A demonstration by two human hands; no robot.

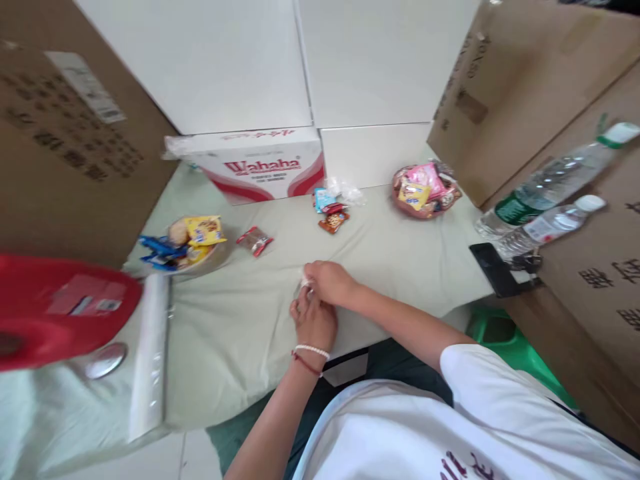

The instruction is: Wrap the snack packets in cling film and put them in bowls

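Both hands meet low over the middle of the cloth-covered table. Between their fingers shows a small whitish, see-through piece point(304, 283), which looks like crumpled plastic; most of it is hidden. My right hand point(331, 283) comes in from the right and pinches its upper end. Below it, my left hand point(315, 323), with a white beaded bracelet and a red cord on the wrist, has its fingers curled against the same piece. Nearest to them lies a brown snack packet point(255, 241) with red ends. Behind, a blue packet point(324, 199) and a brown packet point(333, 221) lie beside clear crumpled plastic point(350, 192).
A bowl point(203, 265) of wrapped snacks stands left, another bowl point(419, 211) back right. A Wahaha carton point(265, 167) borders the back. Bottles point(545, 187) and a phone point(493, 268) are right. At left are a plastic-wrapped roll point(150, 357) and a red object point(65, 310).
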